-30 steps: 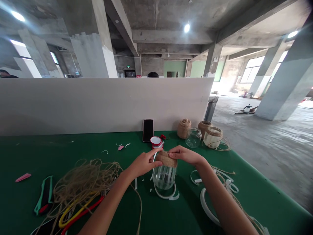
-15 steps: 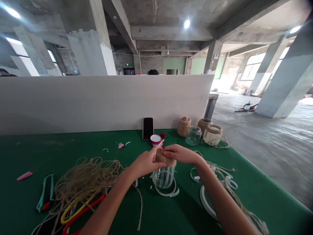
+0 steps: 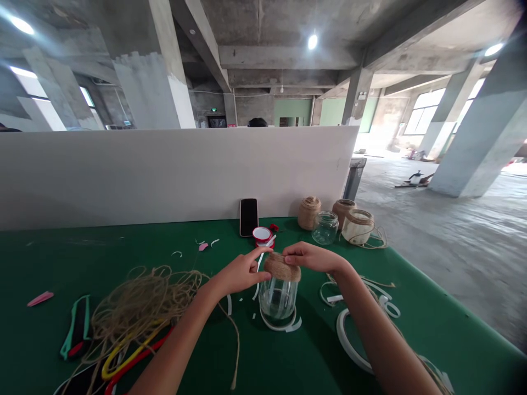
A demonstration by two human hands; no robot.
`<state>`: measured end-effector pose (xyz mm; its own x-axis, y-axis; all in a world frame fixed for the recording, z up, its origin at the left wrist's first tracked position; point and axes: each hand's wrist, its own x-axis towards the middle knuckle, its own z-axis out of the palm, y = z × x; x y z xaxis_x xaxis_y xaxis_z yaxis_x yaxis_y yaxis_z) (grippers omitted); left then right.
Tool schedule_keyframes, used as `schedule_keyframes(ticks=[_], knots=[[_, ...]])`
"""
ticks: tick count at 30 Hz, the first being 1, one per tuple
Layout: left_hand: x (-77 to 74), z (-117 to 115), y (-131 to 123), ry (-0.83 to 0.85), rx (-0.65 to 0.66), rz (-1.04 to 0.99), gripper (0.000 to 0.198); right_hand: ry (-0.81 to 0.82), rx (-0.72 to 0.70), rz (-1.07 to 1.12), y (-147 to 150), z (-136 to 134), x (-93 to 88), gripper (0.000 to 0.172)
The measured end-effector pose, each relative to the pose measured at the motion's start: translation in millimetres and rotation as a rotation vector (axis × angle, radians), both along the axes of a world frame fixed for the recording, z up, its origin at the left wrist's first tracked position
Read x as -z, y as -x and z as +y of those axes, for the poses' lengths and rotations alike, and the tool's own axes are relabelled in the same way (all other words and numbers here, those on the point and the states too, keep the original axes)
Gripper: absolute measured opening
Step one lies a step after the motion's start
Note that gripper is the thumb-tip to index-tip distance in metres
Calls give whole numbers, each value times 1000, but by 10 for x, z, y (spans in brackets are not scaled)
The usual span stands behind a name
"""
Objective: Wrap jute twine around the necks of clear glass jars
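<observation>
A clear glass jar (image 3: 278,300) stands upright on the green table, its neck wrapped in brown twine (image 3: 282,267). Pale vertical strips run down its side. My right hand (image 3: 313,258) pinches the twine-wrapped rim from the right, fingers bent over the top. At the jar's left, my left hand (image 3: 241,272) has its thumb and index finger spread apart, the thumb tip close to or touching the twine band. A thin white strip (image 3: 259,263) passes behind the left fingers; I cannot tell whether they touch it. A tape roll (image 3: 284,327) lies around the jar's base.
Tangled twine (image 3: 144,299), red-and-yellow-handled scissors (image 3: 135,351) and a green cutter (image 3: 76,326) lie left. Behind are a phone (image 3: 248,217), a red-and-white roll (image 3: 262,236) and several jars (image 3: 325,227). Another tape roll (image 3: 349,345) lies right. A white partition (image 3: 177,175) borders the table.
My left hand has moved slightly left, from gripping the twine band to fingers spread. The jar and my right hand have shifted a little right. More of the white strip shows.
</observation>
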<state>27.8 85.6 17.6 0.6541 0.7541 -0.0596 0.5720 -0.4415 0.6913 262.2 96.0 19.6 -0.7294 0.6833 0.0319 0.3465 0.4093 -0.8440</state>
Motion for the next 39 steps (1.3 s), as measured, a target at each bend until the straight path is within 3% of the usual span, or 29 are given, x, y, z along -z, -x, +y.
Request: schedule_keyframes(ticks=[10,14,20,39], knots=[[59,27,8,-24,34,-27,57,84,-4,28,-35,-7,6,36],[3,-70,-88,-82,2,25,57,-4,91,-107,58,-65,-72,42],[-89,-173,-146,-178,-27,111,54,-115,79,-179,109,-98,-107,37],[90,28,16,44,71,-49,58,60,-92,27,-88,-31,-49,38]])
